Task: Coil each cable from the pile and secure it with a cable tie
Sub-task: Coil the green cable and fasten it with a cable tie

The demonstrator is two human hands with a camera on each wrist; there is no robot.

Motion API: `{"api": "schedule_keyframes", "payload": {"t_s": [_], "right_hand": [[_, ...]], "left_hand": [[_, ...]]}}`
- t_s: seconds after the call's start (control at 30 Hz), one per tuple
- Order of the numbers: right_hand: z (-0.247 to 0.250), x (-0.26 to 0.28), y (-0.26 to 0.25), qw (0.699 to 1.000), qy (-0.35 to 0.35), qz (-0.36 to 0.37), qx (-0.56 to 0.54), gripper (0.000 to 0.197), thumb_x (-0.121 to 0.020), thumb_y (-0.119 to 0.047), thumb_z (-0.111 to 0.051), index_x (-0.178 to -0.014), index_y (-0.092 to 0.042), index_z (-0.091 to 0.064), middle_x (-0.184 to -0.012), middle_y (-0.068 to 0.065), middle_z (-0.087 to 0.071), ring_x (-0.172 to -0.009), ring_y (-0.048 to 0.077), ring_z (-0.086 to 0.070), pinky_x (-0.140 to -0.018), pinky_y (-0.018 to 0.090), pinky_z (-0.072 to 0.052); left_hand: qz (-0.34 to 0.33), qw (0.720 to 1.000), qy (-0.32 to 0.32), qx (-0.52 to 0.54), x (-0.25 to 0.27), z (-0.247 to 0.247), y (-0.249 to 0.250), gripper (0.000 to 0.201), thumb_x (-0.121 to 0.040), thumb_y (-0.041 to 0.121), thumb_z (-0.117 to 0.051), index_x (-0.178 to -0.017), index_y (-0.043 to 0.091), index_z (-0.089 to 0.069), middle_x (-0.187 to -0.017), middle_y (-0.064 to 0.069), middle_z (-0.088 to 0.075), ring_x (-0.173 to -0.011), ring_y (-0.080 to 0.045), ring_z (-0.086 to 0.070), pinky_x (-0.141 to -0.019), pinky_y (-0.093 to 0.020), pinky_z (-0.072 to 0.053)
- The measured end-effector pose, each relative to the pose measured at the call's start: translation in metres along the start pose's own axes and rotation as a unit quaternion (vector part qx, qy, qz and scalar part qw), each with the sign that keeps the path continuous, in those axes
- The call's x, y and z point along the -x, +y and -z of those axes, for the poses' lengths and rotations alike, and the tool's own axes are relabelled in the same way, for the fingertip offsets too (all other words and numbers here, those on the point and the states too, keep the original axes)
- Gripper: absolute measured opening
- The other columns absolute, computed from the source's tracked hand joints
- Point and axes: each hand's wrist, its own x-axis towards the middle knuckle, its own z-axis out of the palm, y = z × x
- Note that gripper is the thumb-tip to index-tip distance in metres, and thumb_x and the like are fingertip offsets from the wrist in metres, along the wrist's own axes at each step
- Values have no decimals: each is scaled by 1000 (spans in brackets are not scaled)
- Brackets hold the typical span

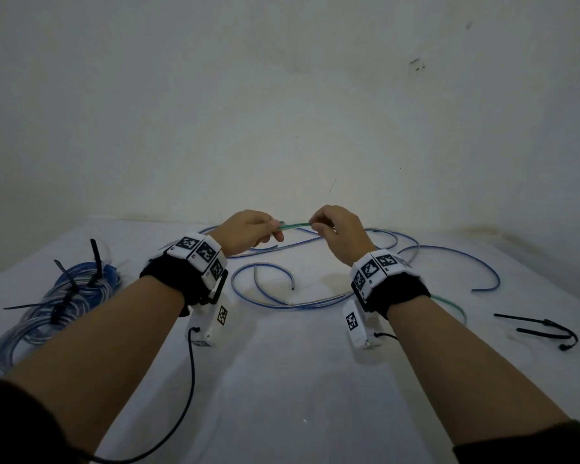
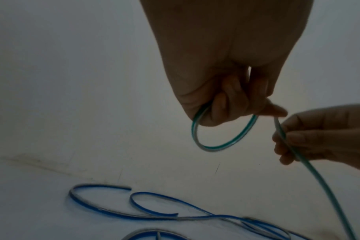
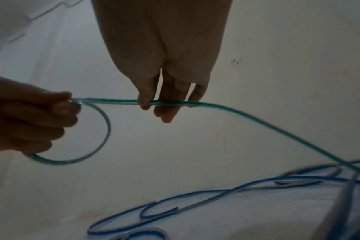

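A thin green cable [image 1: 295, 224] stretches between both hands above the white table. My left hand [image 1: 248, 232] grips a small first loop of the green cable [image 2: 222, 142], thumb and fingers curled round it. My right hand [image 1: 335, 229] pinches the same cable [image 3: 195, 103] a short way along; from there the cable runs down to the table at the right. Loose blue cables [image 1: 282, 296] sprawl on the table under and beyond the hands. Black cable ties [image 1: 543, 328] lie at the right.
A bundle of coiled blue and clear cables [image 1: 64, 296] bound with black cable ties sits at the left of the table [image 1: 282, 380]. A pale wall rises right behind the table. A thin black cord hangs from my left wrist device.
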Motion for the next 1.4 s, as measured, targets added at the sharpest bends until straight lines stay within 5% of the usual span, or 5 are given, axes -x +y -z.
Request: {"api": "schedule_keyframes", "payload": {"t_s": [0.37,0.73,1.1,1.3,1.4], "right_hand": [[-7,16,23,981,-40,-156,-106,11,-99,-16,-41,-98,-11,-50,-78,1,-55,-78,21,-54,-74,32,-42],[-7,16,24,995,50,-67,-57,10,-88,-8,-60,-96,-7,-55,-93,6,-48,-76,16,-47,-62,8,-36],[-3,13,32,983,155,-89,-34,11,-90,-1,-53,-94,-3,-63,-89,14,-58,-74,20,-52,-67,18,-35],[-1,17,53,979,125,-159,17,18,-93,-3,-48,-99,2,-64,-99,19,-65,-93,32,-59,-84,40,-46],[-2,18,62,977,96,-189,23,22,-94,-6,-48,-103,0,-67,-101,23,-65,-96,36,-59,-84,34,-45]], "left_hand": [[0,909,93,407,-6,13,11,34,-102,27,-30,-78,15,-50,-51,9,-32,-42,-4,-27,-45,-14,-25],[84,872,206,437,-7,18,6,36,-103,31,-29,-71,18,-40,-41,11,-32,-35,-5,-26,-44,-17,-25],[71,848,65,521,0,23,4,38,-102,33,-27,-68,19,-37,-45,10,-33,-35,-4,-28,-39,-15,-29],[-19,758,154,634,-7,34,3,39,-102,33,-22,-69,20,-39,-43,9,-36,-34,-4,-29,-39,-14,-29],[-43,744,201,636,-9,40,3,37,-101,24,-23,-72,18,-44,-44,9,-38,-36,-6,-30,-42,-15,-28]]}}
